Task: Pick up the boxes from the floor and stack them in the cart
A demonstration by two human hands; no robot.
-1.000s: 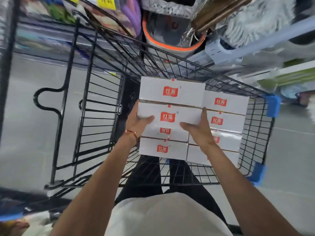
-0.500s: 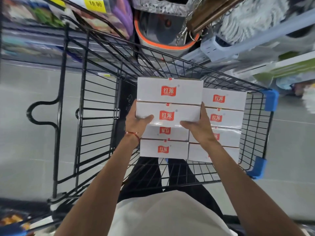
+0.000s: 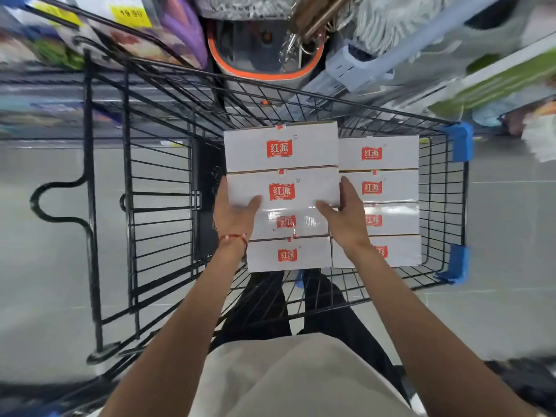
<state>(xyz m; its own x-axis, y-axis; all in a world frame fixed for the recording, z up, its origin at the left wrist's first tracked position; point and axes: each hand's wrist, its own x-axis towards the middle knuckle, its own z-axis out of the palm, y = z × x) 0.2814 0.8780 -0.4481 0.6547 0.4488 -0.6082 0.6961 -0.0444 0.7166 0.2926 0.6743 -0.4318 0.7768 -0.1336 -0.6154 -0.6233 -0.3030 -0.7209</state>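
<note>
- The cart [image 3: 156, 206] stands on the floor [image 3: 511, 236], and a low box [image 3: 287, 254] lies flat at its near edge. That box is the footing for the upper layer, so a knock there could shift everything above it.
- The left hand [image 3: 236, 213] and right hand [image 3: 346, 218] each have their grip clamped on the held box [image 3: 282, 189], thumbs on its top near edge and fingers along its short sides.
- The held box sits in the left column of the cart, raised above the glossy box [image 3: 287, 221] beneath it. I cannot tell whether its weight is fully down. If the hands let go too soon, it could tip toward the near edge.
- The shiny tops look slippery to me, so a box set down askew could slide off its neighbour.
- A row of 4 boxes [image 3: 379, 153] lies lower along the cart's right side, leaving a step. A sideways shove could send the held box down onto it.
- The far box [image 3: 281, 150] touches the held box's far edge. Pushing too hard could drive it against the cart's far wall.
</note>
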